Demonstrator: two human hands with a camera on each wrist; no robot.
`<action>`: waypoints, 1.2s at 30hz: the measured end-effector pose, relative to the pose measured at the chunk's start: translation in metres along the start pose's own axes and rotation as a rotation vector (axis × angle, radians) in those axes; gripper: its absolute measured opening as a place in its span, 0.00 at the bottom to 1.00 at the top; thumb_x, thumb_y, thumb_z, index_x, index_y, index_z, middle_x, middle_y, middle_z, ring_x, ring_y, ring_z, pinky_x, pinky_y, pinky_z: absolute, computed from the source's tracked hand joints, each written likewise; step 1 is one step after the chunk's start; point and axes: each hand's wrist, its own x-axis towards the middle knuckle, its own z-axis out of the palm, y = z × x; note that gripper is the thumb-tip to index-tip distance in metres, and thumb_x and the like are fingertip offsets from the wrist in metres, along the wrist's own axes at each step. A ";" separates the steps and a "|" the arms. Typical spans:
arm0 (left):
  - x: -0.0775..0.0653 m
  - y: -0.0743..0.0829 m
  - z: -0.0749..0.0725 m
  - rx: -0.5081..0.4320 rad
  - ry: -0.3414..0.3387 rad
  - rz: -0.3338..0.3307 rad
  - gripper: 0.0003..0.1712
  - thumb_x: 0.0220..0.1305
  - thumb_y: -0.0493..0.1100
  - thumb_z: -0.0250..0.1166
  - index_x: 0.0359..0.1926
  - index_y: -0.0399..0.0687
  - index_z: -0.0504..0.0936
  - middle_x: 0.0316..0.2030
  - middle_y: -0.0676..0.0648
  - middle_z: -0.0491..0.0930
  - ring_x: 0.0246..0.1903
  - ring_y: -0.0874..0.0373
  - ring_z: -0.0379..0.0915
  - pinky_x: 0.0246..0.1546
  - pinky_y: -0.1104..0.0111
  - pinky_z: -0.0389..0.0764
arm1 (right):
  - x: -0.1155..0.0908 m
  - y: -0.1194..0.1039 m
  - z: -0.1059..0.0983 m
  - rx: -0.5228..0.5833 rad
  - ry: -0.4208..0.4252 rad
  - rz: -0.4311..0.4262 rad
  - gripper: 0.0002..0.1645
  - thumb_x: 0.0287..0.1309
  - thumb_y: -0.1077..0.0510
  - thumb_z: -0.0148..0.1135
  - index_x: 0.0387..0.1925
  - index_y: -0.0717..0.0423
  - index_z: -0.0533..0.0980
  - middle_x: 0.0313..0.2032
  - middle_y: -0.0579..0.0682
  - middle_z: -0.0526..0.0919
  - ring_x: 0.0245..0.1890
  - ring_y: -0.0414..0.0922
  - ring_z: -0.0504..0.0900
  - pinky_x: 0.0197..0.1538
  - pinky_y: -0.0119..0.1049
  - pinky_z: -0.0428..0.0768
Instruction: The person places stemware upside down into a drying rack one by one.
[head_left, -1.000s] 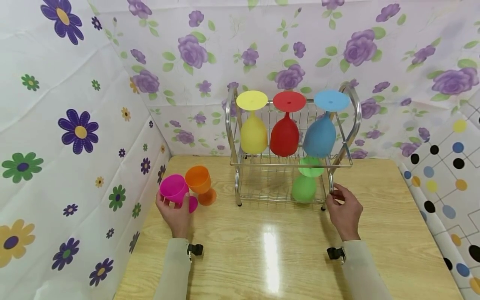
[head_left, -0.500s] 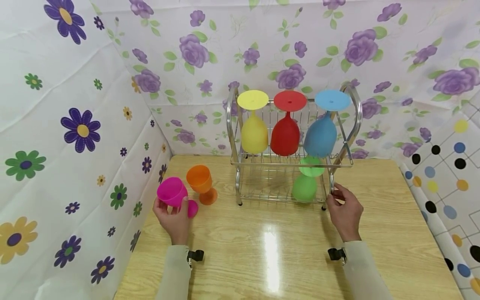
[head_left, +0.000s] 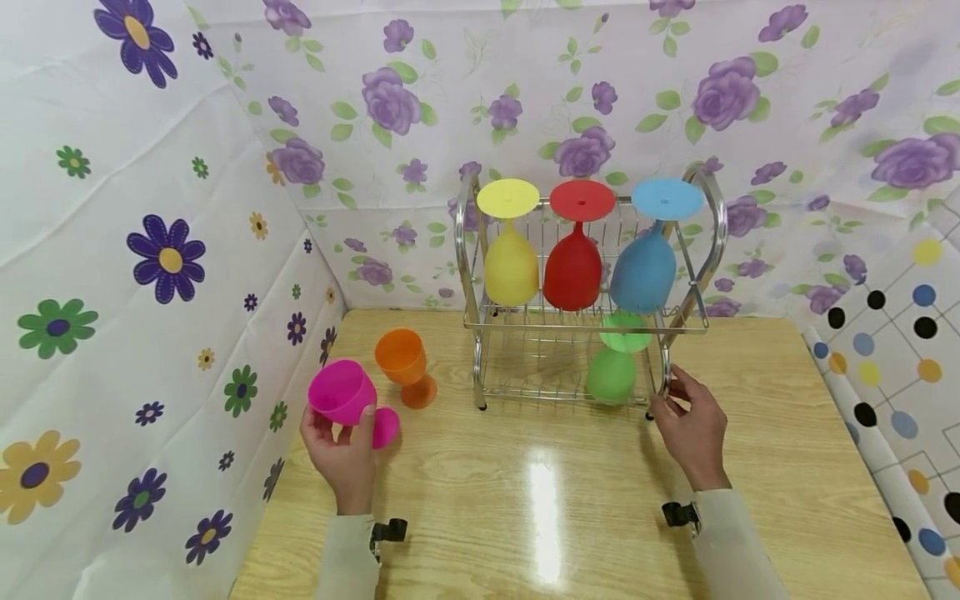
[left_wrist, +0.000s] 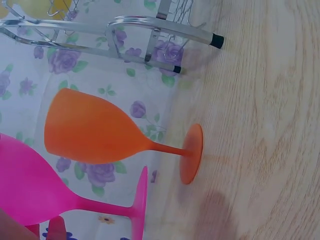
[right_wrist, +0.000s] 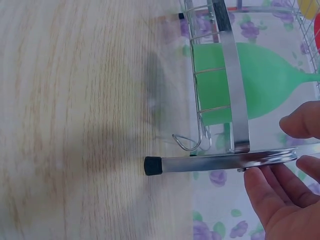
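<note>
My left hand (head_left: 343,458) is curled round the raised pink goblet (head_left: 341,394); my right hand (head_left: 693,437) loosely grips the metal rack (right_wrist: 237,90).

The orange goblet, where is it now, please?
In the head view, the orange goblet stands at left on the table, between the pink goblet in the left hand and the rack.

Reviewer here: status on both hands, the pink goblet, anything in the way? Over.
Left hand holds pink goblet off the table. Right hand grips rack's right leg. Orange goblet upright between pink one and rack, possibly in the way.
</note>
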 end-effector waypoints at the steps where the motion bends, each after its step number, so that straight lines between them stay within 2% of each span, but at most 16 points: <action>1: -0.001 0.001 0.000 -0.005 -0.002 0.000 0.49 0.58 0.33 0.79 0.76 0.48 0.65 0.68 0.45 0.72 0.66 0.49 0.70 0.62 0.73 0.82 | -0.001 -0.001 0.000 0.001 -0.005 0.004 0.35 0.65 0.63 0.71 0.73 0.50 0.75 0.53 0.58 0.84 0.54 0.56 0.85 0.51 0.15 0.81; 4: -0.006 0.005 0.001 -0.018 -0.015 -0.007 0.48 0.58 0.32 0.79 0.76 0.48 0.65 0.67 0.44 0.72 0.64 0.49 0.70 0.61 0.72 0.83 | -0.003 -0.004 -0.002 -0.002 -0.016 0.015 0.35 0.66 0.60 0.71 0.73 0.51 0.75 0.55 0.60 0.82 0.57 0.58 0.84 0.52 0.12 0.78; 6: -0.010 0.008 0.002 -0.040 -0.027 -0.012 0.48 0.58 0.30 0.79 0.76 0.46 0.65 0.66 0.44 0.72 0.63 0.49 0.71 0.58 0.72 0.83 | -0.006 -0.006 -0.004 -0.018 -0.024 0.023 0.35 0.66 0.58 0.71 0.73 0.52 0.74 0.57 0.59 0.81 0.58 0.59 0.83 0.54 0.15 0.80; 9: -0.018 0.011 0.007 -0.086 -0.053 -0.017 0.48 0.57 0.26 0.77 0.75 0.42 0.66 0.64 0.42 0.73 0.60 0.50 0.72 0.55 0.71 0.84 | -0.010 -0.010 -0.007 -0.046 -0.035 0.032 0.36 0.66 0.58 0.71 0.74 0.53 0.73 0.59 0.59 0.80 0.60 0.58 0.82 0.59 0.31 0.86; 12: -0.025 0.014 0.011 -0.110 -0.083 -0.017 0.47 0.56 0.25 0.76 0.74 0.40 0.66 0.63 0.41 0.73 0.59 0.50 0.73 0.53 0.72 0.84 | -0.013 -0.015 -0.010 -0.058 -0.049 0.031 0.37 0.67 0.57 0.71 0.74 0.54 0.72 0.62 0.59 0.79 0.63 0.57 0.80 0.62 0.52 0.84; 15: -0.032 0.019 0.017 -0.123 -0.124 -0.018 0.46 0.57 0.24 0.75 0.74 0.38 0.67 0.63 0.40 0.73 0.58 0.50 0.73 0.53 0.73 0.85 | -0.016 -0.022 -0.015 -0.061 -0.050 0.011 0.37 0.66 0.57 0.72 0.74 0.53 0.72 0.64 0.59 0.78 0.64 0.56 0.78 0.62 0.57 0.82; 17: -0.037 0.022 0.022 -0.132 -0.157 -0.018 0.45 0.57 0.24 0.75 0.74 0.37 0.68 0.63 0.38 0.74 0.58 0.50 0.74 0.53 0.73 0.85 | -0.018 -0.028 -0.019 -0.065 -0.043 -0.012 0.37 0.65 0.57 0.73 0.74 0.52 0.73 0.64 0.58 0.79 0.64 0.55 0.79 0.63 0.47 0.84; 19: -0.044 0.025 0.027 -0.142 -0.189 -0.018 0.45 0.57 0.23 0.75 0.74 0.36 0.69 0.63 0.37 0.74 0.58 0.50 0.75 0.54 0.73 0.86 | -0.020 -0.034 -0.023 -0.067 -0.035 -0.044 0.37 0.63 0.58 0.75 0.72 0.52 0.75 0.64 0.58 0.79 0.64 0.55 0.79 0.63 0.31 0.83; 21: -0.050 0.027 0.033 -0.147 -0.221 -0.010 0.44 0.56 0.23 0.74 0.74 0.35 0.69 0.62 0.35 0.75 0.57 0.51 0.76 0.54 0.73 0.86 | -0.023 -0.040 -0.027 -0.060 -0.030 -0.078 0.37 0.62 0.59 0.75 0.71 0.52 0.76 0.63 0.58 0.80 0.63 0.55 0.79 0.61 0.16 0.76; 23: -0.057 0.030 0.038 -0.137 -0.261 0.005 0.44 0.56 0.22 0.74 0.74 0.35 0.69 0.63 0.33 0.75 0.57 0.51 0.76 0.55 0.73 0.86 | -0.025 -0.045 -0.030 -0.049 -0.028 -0.108 0.37 0.60 0.60 0.76 0.71 0.52 0.76 0.63 0.58 0.80 0.63 0.56 0.79 0.59 0.09 0.69; 26: -0.066 0.034 0.045 -0.105 -0.336 0.031 0.45 0.56 0.22 0.74 0.75 0.36 0.69 0.64 0.31 0.74 0.58 0.48 0.76 0.58 0.72 0.85 | -0.028 -0.055 -0.034 -0.040 -0.030 -0.136 0.37 0.59 0.60 0.77 0.70 0.53 0.77 0.63 0.58 0.80 0.64 0.56 0.79 0.59 0.08 0.68; 30: -0.077 0.038 0.054 -0.043 -0.445 0.058 0.47 0.56 0.23 0.75 0.76 0.42 0.70 0.67 0.33 0.73 0.61 0.42 0.74 0.61 0.70 0.84 | -0.032 -0.070 -0.039 -0.057 -0.038 -0.156 0.39 0.58 0.59 0.79 0.71 0.51 0.77 0.65 0.57 0.80 0.65 0.55 0.78 0.60 0.08 0.68; 33: -0.085 0.041 0.062 -0.012 -0.529 0.093 0.48 0.55 0.23 0.76 0.76 0.44 0.70 0.67 0.35 0.73 0.60 0.44 0.75 0.61 0.69 0.85 | -0.034 -0.082 -0.043 -0.074 -0.047 -0.172 0.39 0.57 0.58 0.80 0.70 0.49 0.77 0.65 0.56 0.80 0.65 0.55 0.79 0.60 0.08 0.68; 36: -0.090 0.043 0.070 0.021 -0.609 0.155 0.48 0.54 0.25 0.78 0.75 0.44 0.71 0.66 0.37 0.72 0.60 0.47 0.77 0.60 0.67 0.86 | -0.037 -0.095 -0.047 -0.079 -0.072 -0.182 0.39 0.56 0.57 0.80 0.70 0.47 0.78 0.65 0.54 0.80 0.64 0.55 0.79 0.59 0.08 0.68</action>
